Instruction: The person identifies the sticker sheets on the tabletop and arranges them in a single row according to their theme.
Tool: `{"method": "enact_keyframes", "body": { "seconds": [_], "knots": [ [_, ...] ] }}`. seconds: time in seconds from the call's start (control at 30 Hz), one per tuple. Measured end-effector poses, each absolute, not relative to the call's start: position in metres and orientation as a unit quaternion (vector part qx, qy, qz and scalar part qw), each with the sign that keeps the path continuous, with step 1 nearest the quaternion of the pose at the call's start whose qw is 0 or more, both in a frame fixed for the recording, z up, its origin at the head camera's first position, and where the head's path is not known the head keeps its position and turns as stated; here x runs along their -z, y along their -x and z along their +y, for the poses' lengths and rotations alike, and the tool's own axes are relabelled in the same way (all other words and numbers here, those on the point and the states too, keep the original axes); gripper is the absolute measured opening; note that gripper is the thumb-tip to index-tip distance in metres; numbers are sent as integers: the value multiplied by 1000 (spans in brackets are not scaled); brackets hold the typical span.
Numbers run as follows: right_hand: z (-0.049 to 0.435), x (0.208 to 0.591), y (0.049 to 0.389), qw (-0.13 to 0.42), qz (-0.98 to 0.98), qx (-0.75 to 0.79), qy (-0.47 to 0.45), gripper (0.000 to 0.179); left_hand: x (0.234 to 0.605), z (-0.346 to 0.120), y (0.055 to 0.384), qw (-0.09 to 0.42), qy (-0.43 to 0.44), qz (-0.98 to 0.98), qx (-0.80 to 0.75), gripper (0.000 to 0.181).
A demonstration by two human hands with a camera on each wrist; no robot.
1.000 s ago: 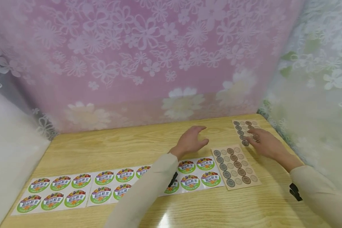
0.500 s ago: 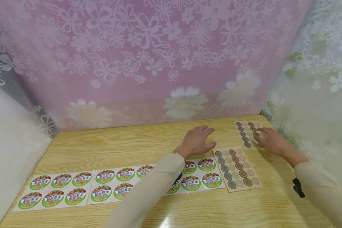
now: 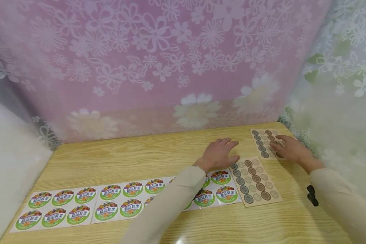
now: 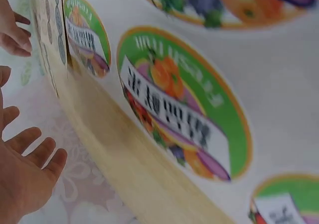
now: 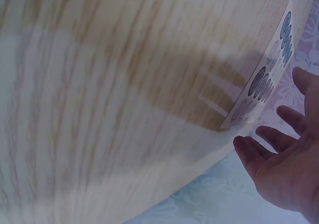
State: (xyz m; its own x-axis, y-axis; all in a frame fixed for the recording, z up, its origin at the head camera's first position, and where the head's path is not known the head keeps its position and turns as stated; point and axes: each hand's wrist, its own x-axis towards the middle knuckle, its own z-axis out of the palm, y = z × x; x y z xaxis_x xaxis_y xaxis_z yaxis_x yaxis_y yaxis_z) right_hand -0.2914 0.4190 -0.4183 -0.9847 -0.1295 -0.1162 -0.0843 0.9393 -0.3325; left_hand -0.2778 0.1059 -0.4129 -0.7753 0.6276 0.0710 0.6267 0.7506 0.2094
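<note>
My right hand point(image 3: 292, 149) is over the right edge of the far tan sheet of round stickers point(image 3: 263, 144), its fingers loosely bent and apart. In the right wrist view the right hand point(image 5: 284, 149) has spread fingers, and part of the sticker sheet point(image 5: 261, 84) shows beyond them. My left hand point(image 3: 218, 154) hovers at the upper left corner of the nearer tan sticker sheet point(image 3: 256, 183), fingers spread with nothing between them. In the left wrist view the left hand point(image 4: 25, 179) is beside the row of fruit-label sheets point(image 4: 274, 74).
White sheets of green-rimmed fruit labels point(image 3: 89, 217) lie end to end across the wooden table point(image 3: 109, 161), partly covered by the left sleeve point(image 3: 170, 203). A pink flowered curtain point(image 3: 140, 67) hangs behind the table, a pale one point(image 3: 338, 118) on the right.
My left hand has moved right, toward the nearer tan sheet. The right hand has shifted slightly right over the far sheet. The sheets appear to stay in place.
</note>
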Motion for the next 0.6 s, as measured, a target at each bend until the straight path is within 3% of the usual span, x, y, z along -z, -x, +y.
{"method": "enact_keyframes", "body": {
  "seconds": [0.23, 0.6],
  "knots": [
    [417, 425, 292, 93, 981, 162, 48, 81, 420, 117, 277, 21, -344, 933, -99, 54],
    [402, 430, 293, 87, 985, 126, 73, 76, 427, 112, 280, 37, -330, 940, -77, 53]
  ]
}}
